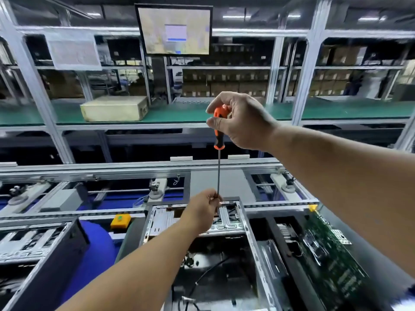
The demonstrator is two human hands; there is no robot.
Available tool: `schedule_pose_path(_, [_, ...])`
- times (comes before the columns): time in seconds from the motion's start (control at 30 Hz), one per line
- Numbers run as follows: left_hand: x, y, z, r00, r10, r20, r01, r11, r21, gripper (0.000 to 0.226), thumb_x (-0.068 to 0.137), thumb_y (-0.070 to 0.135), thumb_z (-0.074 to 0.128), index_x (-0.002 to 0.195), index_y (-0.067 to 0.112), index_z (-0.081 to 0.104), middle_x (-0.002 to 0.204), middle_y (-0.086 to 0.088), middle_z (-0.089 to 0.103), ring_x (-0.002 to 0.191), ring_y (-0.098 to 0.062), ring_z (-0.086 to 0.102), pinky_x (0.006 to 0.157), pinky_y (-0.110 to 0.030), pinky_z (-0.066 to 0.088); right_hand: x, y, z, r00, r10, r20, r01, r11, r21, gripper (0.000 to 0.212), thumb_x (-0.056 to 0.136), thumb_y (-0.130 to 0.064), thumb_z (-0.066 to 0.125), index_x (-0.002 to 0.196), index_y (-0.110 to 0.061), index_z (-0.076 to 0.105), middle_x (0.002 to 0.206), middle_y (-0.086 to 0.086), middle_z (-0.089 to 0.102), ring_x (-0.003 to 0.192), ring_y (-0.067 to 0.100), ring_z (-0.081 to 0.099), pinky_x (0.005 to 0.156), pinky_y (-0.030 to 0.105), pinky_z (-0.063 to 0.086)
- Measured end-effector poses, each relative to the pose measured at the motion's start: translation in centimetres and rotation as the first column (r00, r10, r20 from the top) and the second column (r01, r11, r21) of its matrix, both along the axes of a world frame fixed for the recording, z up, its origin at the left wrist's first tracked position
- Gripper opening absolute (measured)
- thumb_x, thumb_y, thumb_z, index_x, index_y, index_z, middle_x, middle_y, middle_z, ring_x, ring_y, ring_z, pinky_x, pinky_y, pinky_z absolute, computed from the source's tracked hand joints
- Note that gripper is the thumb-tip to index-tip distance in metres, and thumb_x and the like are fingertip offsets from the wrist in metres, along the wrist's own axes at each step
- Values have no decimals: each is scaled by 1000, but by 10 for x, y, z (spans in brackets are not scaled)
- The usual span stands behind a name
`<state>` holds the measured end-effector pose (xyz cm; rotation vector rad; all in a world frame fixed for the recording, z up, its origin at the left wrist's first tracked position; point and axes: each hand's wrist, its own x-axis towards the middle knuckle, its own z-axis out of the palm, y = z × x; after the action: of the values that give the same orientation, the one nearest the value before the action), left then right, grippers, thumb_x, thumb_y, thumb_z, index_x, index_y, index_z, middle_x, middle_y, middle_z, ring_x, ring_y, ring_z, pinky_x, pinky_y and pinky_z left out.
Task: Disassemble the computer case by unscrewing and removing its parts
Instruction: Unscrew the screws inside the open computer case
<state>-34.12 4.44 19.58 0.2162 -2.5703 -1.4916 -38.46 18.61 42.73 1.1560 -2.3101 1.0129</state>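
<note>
An open computer case point(251, 241) stands in front of me, its inside showing a metal drive bay and loose black cables. A long screwdriver point(218, 173) with an orange and black handle stands upright over the case's far top edge. My right hand point(242, 121) grips the handle from the right. My left hand point(202, 212) pinches the lower end of the shaft near the tip, just above the case frame. The tip itself is hidden behind my fingers.
A second case point(33, 248) lies at the left and a green circuit board point(334, 261) leans at the right. An orange box point(120, 221) sits on the conveyor rail. Behind are aluminium shelves with a beige box point(114, 108) and a hanging monitor point(175, 30).
</note>
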Motion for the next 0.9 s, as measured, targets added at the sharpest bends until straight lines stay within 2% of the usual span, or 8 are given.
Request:
schedule_pose_path(0.17, [-24,-16,-14,998,52,33,-51,998,-34,24,109,17,51,94,30,65,96,-2,72,89,-31,67,84,-45,56,-32,-13,-16,999,30,24,-30,1000,-7,20,90,-35,78,105,-27,68,85,-16,62,71,-1,57,64,10,42])
schedule_pose_path(0.3, [-35,-23,-32,994,80,79,-79,997,-23,25,109,17,50,94,27,65,93,-1,72,78,-17,61,75,-36,52,-51,-25,-32,996,46,70,-45,999,-8,19,90,-35,78,104,-26,68,86,-11,63,73,5,59,66,18,45])
schedule_pose_path(0.47, [-44,-28,-49,987,100,127,-99,995,-16,25,109,18,51,92,30,64,95,-4,72,79,-18,60,77,-41,54,-65,-33,-52,989,72,129,-73,997,7,20,90,-35,78,105,-26,67,84,-9,62,72,8,59,67,23,49])
schedule_pose_path(0.6, [-48,-29,-58,985,85,151,-86,996,0,25,110,21,51,92,33,64,96,-5,73,72,-15,58,64,-31,49,-73,-34,-62,983,99,155,-100,995,-3,19,90,-35,78,103,-27,67,82,-10,61,70,8,59,69,27,53])
schedule_pose_path(0.73, [-53,-26,-60,986,88,141,-90,996,7,25,109,21,52,91,32,64,95,-9,73,73,-22,60,69,-40,53,-80,-34,-65,984,102,144,-100,995,-20,19,90,-36,78,102,-28,67,80,-12,60,70,9,59,70,29,55])
schedule_pose_path(0.8, [-54,-25,-60,985,84,150,-85,996,2,24,109,21,51,92,30,65,95,-10,73,82,-34,66,79,-49,58,-82,-33,-66,983,109,150,-106,994,-23,19,89,-36,79,102,-28,67,80,-12,59,71,10,59,73,34,58])
schedule_pose_path(0.9, [-54,-25,-62,984,84,159,-83,996,-12,24,110,21,50,93,30,64,96,-9,72,92,-39,69,85,-57,57,-84,-33,-69,979,113,168,-109,993,-34,19,89,-35,79,102,-28,67,79,-11,59,69,10,59,75,38,60])
